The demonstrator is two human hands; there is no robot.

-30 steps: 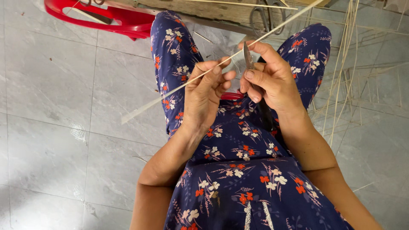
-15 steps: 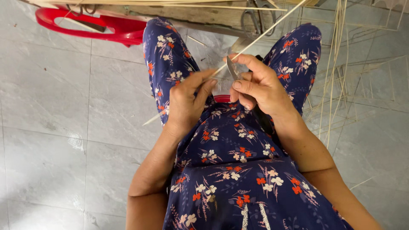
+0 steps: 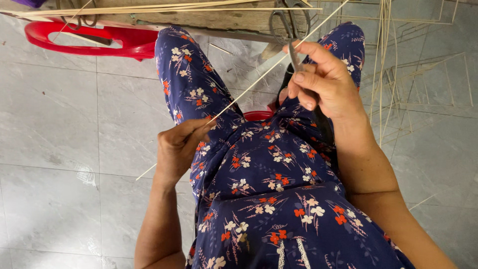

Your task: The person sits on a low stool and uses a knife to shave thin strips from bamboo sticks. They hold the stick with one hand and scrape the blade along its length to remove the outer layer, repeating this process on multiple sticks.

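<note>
The left hand (image 3: 180, 149) pinches a thin bamboo strip (image 3: 259, 79) low over the lap while the right hand (image 3: 323, 82), fingers closed, holds a small blade (image 3: 295, 59) against it further up, most of its length seemingly unworked beyond.

- Looks like a home craft workspace, floor-level, for bamboo strip work; not a factory.
- Floor (image 3: 59, 114): large grey polished tiles with grout lines, domestic type, fills 9 o'clock side.
- Rough wooden plank (image 3: 209, 20) at 12 o'clock, long thin bamboo strips (image 3: 149, 8) lying along it.
- Scissors (image 3: 289, 22) resting at 12–1 o'clock on the plank edge.
- Red plastic chair (image 3: 89, 40) at 10–11 o'clock, household kind.
- Thin stick frames (image 3: 423, 84) stacked at 2–3 o'clock, with loose upright splints (image 3: 382, 60) just beside.
- Person seated low in floral print clothing (image 3: 269, 174), centre.
</note>
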